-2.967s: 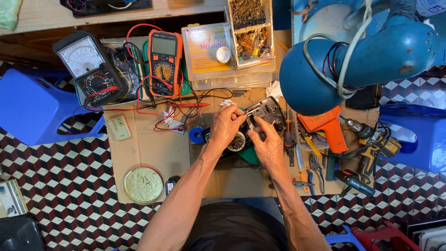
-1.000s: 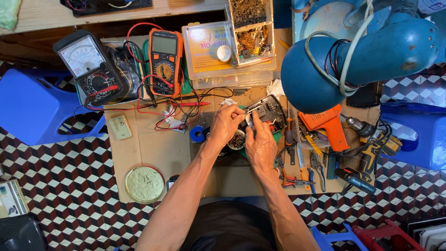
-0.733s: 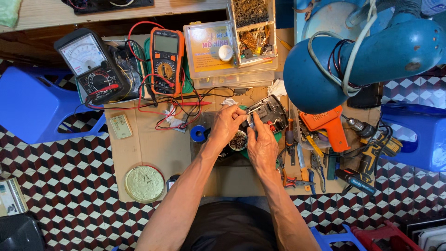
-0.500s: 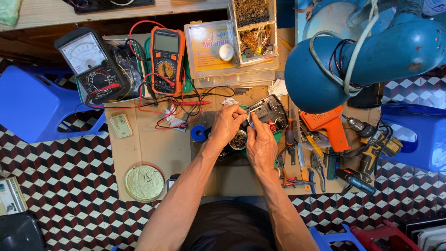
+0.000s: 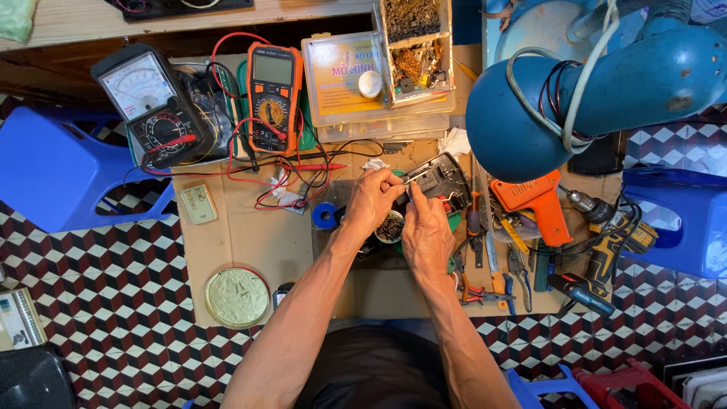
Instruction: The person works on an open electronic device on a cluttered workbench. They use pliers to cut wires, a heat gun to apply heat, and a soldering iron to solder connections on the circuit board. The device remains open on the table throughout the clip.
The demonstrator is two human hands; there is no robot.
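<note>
A small black electronic device (image 5: 443, 182) with its casing open lies on a low brown work board (image 5: 257, 235). My left hand (image 5: 371, 201) pinches a thin metal tool, likely tweezers (image 5: 414, 177), whose tip points into the device. My right hand (image 5: 426, 233) rests just below the device, its fingers curled against the near edge. Between my hands sits a small round tin of dark bits (image 5: 390, 227).
Two multimeters, one black analog (image 5: 155, 102) and one orange digital (image 5: 273, 95), lie at the back left with red leads. A blue desk lamp (image 5: 575, 91) hangs over the right. An orange tool (image 5: 534, 204), pliers and screwdrivers (image 5: 500, 265) crowd the right. A round pale tin (image 5: 236, 297) is front left.
My right hand has drawn in from the right to sit close under the device beside my left hand. Over the last second both hands have barely moved.
</note>
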